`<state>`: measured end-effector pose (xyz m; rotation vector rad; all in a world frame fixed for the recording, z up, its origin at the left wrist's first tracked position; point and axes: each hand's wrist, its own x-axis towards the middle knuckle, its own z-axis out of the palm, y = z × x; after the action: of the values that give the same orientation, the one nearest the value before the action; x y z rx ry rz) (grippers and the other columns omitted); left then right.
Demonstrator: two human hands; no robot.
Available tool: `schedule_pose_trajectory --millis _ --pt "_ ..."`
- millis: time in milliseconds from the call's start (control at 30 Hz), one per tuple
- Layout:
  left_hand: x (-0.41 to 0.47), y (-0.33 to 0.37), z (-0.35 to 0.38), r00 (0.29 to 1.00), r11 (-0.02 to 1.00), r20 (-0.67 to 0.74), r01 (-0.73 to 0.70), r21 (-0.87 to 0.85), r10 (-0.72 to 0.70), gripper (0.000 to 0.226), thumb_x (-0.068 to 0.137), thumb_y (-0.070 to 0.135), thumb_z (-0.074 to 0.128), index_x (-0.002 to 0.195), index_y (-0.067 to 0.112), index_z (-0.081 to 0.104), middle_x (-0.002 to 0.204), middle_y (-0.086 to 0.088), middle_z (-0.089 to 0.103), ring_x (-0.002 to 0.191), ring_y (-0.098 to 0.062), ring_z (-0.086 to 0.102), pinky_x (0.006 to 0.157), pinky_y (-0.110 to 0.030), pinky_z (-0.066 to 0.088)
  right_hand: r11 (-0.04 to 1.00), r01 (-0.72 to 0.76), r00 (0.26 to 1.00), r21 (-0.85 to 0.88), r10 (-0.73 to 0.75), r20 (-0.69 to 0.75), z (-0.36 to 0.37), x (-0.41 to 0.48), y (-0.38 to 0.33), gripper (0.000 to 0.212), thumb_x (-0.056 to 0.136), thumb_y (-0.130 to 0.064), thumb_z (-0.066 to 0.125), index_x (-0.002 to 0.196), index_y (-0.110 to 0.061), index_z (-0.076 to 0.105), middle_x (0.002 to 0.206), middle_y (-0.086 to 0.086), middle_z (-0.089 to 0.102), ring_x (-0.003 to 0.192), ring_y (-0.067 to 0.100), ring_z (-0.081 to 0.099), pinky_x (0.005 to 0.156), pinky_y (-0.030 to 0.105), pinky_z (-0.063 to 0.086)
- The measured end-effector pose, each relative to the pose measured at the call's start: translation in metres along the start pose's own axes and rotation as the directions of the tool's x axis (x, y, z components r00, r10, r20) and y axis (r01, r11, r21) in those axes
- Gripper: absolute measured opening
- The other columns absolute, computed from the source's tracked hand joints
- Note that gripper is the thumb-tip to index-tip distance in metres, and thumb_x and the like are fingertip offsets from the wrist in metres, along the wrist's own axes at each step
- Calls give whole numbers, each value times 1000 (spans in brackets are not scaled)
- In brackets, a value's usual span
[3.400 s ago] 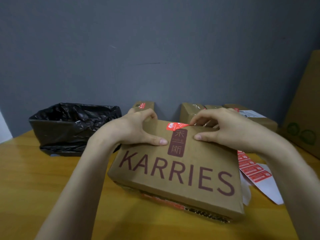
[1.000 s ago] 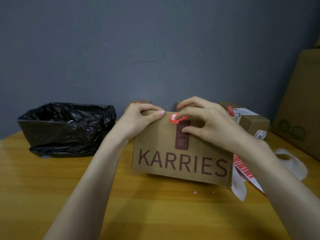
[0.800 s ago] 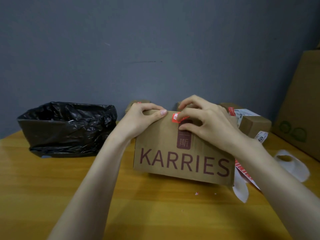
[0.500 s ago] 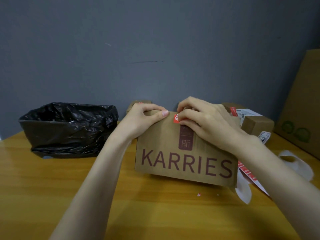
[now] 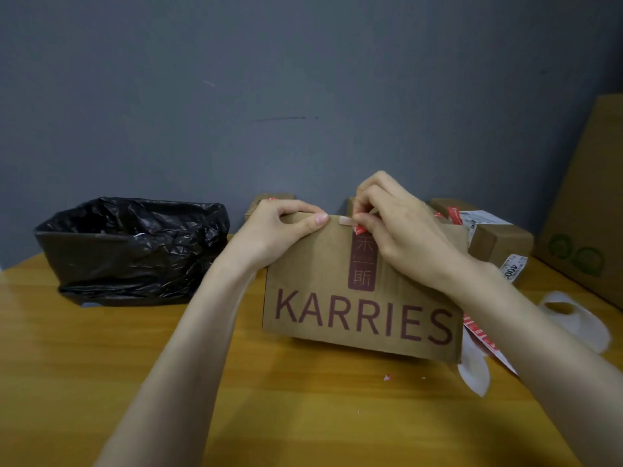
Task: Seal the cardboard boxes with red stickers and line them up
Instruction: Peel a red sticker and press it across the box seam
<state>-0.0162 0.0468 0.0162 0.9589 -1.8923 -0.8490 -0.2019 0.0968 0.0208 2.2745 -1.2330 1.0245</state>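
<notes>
— So, where is the box (image 5: 337,298)?
— Upright on the table (image 5: 101,348), near the middle. Its KARRIES face is toward the person and its lower edge is on the wood.
— And the hands?
— The left hand (image 5: 279,230) grips the top left edge, fingers curled over the rim and thumb flat on the printed face. The right hand (image 5: 404,234) is curled at the top middle. Its thumb and forefinger pinch the sticker (image 5: 358,228) against the rim (only a red corner shows below the thumb).
— What lies around?
— Other boxes (image 5: 499,244) sit behind it by the wall, some with red stickers on top. A sticker sheet (image 5: 480,335) pokes out from behind the box's right side, lying on the table. A black bin bag (image 5: 135,244) sits well to the left, and a big carton (image 5: 586,224) stands at the far right.
</notes>
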Motion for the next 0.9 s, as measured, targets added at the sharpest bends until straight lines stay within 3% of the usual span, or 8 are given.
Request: schedule_pose_trajectory --millis 133,233,367,467,567,700,800,900 --pt "-1 0 0 1000 1000 8 5 2 -5 20 85 38 63 99 28 72 94 23 58 74 30 45 63 -2 40 997 -68 997 40 69 -26 -3 -2 -5 9 88 -26 44 85 -19 49 91 -10 47 78 13 53 66 44 49" --pt "-2 1 0 1000 1000 10 2 5 -2 21 85 38 63 100 26 72 93 23 59 77 29 47 62 -1 41 992 -125 991 -17 124 -52 -4 -6 -11 12 86 -29 44 90 -20 51 92 -11 52 84 11 54 66 35 45" --pt "-3 2 -1 1000 1000 1 20 -13 -20 20 86 37 63 100 26 72 94 19 62 89 4 57 74 -15 48 979 -186 970 88 197 -143 -8 -12 -16 15 88 -31 42 86 -21 54 88 -13 54 84 4 52 74 34 45" --pt "-3 3 -1 1000 1000 0 15 -15 -15 22 85 38 63 100 25 72 95 17 64 90 4 58 79 -18 49 989 -125 987 -74 117 -110 -4 -11 -16 27 82 -46 48 86 -20 56 90 -8 56 85 13 55 73 32 43" --pt "-2 2 -1 1000 1000 8 9 -8 -9 23 85 38 63 100 24 73 97 15 66 89 6 58 80 -17 49 984 -76 993 -161 59 -107 4 -8 -14 22 84 -40 55 87 -19 59 93 -6 57 84 18 57 67 36 47" --pt "-3 2 -1 1000 1000 22 -3 6 3 24 84 39 63 102 25 72 97 20 62 77 26 50 68 -8 44 988 -156 978 -9 153 -141 5 -1 -16 9 83 -28 63 79 -22 58 90 -10 57 81 12 58 64 40 50" --pt "-1 2 -1 1000 1000 17 13 14 -13 23 84 39 63 101 27 72 93 22 60 80 19 53 67 -7 43 954 -244 940 171 276 -198 1 5 -20 11 81 -21 66 73 -21 58 79 -9 58 73 10 58 68 38 51" --pt "-2 3 -1 999 1000 19 25 15 -26 22 84 40 63 101 28 72 94 23 59 81 20 52 68 -10 42 836 -359 836 414 485 -255 -12 12 -19 14 80 -15 70 69 -18 62 70 -5 63 67 16 63 70 36 53"
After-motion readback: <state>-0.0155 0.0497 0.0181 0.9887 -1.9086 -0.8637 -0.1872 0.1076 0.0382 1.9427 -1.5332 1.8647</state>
